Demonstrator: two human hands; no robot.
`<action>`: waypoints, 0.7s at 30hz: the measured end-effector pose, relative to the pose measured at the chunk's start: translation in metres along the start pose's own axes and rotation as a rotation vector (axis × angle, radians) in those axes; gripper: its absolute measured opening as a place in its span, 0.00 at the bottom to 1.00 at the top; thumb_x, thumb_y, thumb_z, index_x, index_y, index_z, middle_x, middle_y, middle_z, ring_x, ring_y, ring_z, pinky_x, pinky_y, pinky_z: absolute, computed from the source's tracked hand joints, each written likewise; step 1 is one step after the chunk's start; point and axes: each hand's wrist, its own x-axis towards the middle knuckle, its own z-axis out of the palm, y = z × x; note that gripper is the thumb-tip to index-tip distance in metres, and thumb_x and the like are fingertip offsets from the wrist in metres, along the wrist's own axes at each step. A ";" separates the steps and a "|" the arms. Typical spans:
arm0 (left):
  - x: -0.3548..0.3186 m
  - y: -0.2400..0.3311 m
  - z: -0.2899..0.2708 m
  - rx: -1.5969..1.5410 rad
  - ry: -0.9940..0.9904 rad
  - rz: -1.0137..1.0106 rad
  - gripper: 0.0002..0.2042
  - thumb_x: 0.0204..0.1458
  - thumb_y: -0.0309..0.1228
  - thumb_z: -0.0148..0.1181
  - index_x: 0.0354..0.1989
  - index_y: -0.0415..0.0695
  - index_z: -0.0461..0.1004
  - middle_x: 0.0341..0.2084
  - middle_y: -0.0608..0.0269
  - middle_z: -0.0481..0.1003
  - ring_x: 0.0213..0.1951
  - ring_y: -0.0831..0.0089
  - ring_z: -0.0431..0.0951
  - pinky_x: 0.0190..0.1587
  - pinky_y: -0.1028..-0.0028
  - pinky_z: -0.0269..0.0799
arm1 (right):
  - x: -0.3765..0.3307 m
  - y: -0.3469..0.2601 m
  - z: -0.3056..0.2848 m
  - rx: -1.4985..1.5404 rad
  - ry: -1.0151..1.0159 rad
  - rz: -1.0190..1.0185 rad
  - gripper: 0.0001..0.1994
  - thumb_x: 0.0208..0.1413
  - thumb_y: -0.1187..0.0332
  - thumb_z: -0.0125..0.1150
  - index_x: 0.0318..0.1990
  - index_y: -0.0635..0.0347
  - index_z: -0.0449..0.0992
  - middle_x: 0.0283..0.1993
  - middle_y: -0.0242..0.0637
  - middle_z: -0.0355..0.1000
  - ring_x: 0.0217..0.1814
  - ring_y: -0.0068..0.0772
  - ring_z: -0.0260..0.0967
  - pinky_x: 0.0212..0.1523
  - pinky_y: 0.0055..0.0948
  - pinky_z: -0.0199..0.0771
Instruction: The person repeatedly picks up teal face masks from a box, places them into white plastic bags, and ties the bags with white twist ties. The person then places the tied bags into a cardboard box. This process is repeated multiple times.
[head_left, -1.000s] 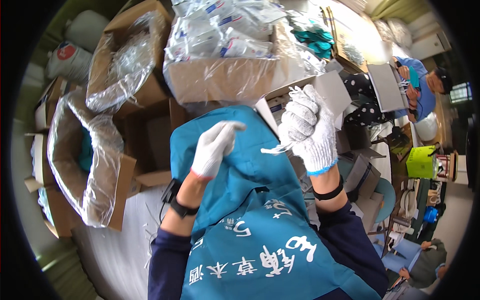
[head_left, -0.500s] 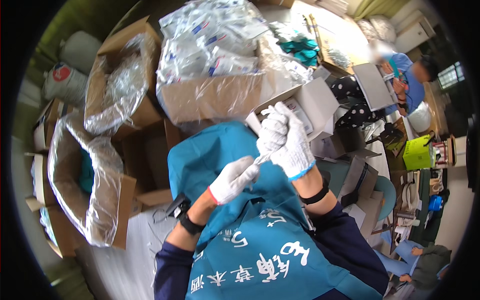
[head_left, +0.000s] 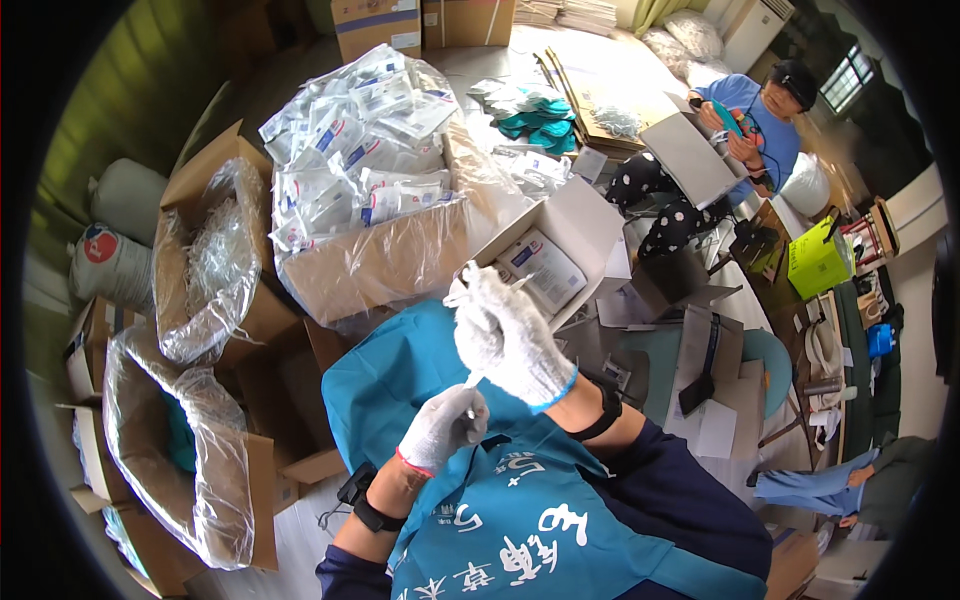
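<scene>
Both hands wear white knit gloves & meet in front of the chest, over a teal apron w/ white signs on it. The left hand is lower, fingers curled shut on the low end of a thin white strip. The right hand is higher, fingers closed in a loose fist on the strip's upper part. The strip is short & thin; its long axis runs up & a bit to the right, from left hand to right hand. Can't tell what the strip is made of. A bit of white pokes out the top of the right hand too.

Each wrist has a black band.

Packages: just past the hands is a small open white box, flaps up, w/ a flat white pack w/ a blue & red label inside. Left of it is a big brown box w/ a clear plastic liner, heaped w/ flat clear packs that have white, blue & red labels. Further left, a brown box holds crumpled clear plastic. Lower left, another brown box has a clear liner & something teal deep inside. At far left lie two grey sacks, one w/ a round red & blue mark.

Top right, another person in a blue top sits & holds a flat grey board. A bright green box sits at right. Teal cloth bits lie on the floor up top.
</scene>
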 end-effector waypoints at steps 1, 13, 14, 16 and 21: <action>0.003 0.001 0.002 -0.028 0.038 -0.002 0.14 0.67 0.40 0.48 0.36 0.42 0.72 0.25 0.66 0.69 0.25 0.75 0.68 0.26 0.77 0.60 | -0.001 0.001 0.001 -0.016 0.016 -0.001 0.09 0.70 0.57 0.55 0.37 0.47 0.72 0.19 0.19 0.59 0.17 0.14 0.55 0.17 0.18 0.56; 0.009 -0.001 -0.023 -0.097 0.089 0.145 0.10 0.66 0.32 0.48 0.48 0.40 0.72 0.32 0.65 0.70 0.28 0.76 0.67 0.28 0.77 0.59 | -0.013 0.026 -0.018 -0.467 0.022 -0.194 0.13 0.66 0.61 0.61 0.50 0.60 0.77 0.37 0.28 0.73 0.34 0.16 0.69 0.30 0.16 0.69; 0.010 0.000 -0.025 -0.084 0.076 0.158 0.11 0.67 0.32 0.47 0.49 0.39 0.72 0.32 0.64 0.71 0.28 0.75 0.67 0.27 0.77 0.59 | -0.016 0.022 -0.006 -0.168 0.120 0.019 0.13 0.66 0.58 0.61 0.46 0.60 0.79 0.31 0.25 0.73 0.27 0.14 0.67 0.24 0.15 0.66; 0.005 0.008 -0.008 -0.040 0.140 0.125 0.10 0.67 0.34 0.46 0.45 0.41 0.71 0.31 0.66 0.68 0.27 0.77 0.65 0.27 0.78 0.58 | -0.010 0.034 -0.016 -0.481 0.036 -0.235 0.14 0.66 0.57 0.61 0.43 0.59 0.79 0.27 0.24 0.70 0.24 0.13 0.64 0.22 0.15 0.63; 0.009 -0.003 -0.026 -0.086 0.123 0.176 0.12 0.66 0.32 0.48 0.50 0.38 0.72 0.34 0.63 0.74 0.26 0.77 0.67 0.25 0.78 0.58 | -0.019 0.030 -0.019 -0.250 0.001 0.156 0.14 0.66 0.61 0.61 0.52 0.59 0.79 0.44 0.30 0.77 0.42 0.13 0.73 0.38 0.14 0.74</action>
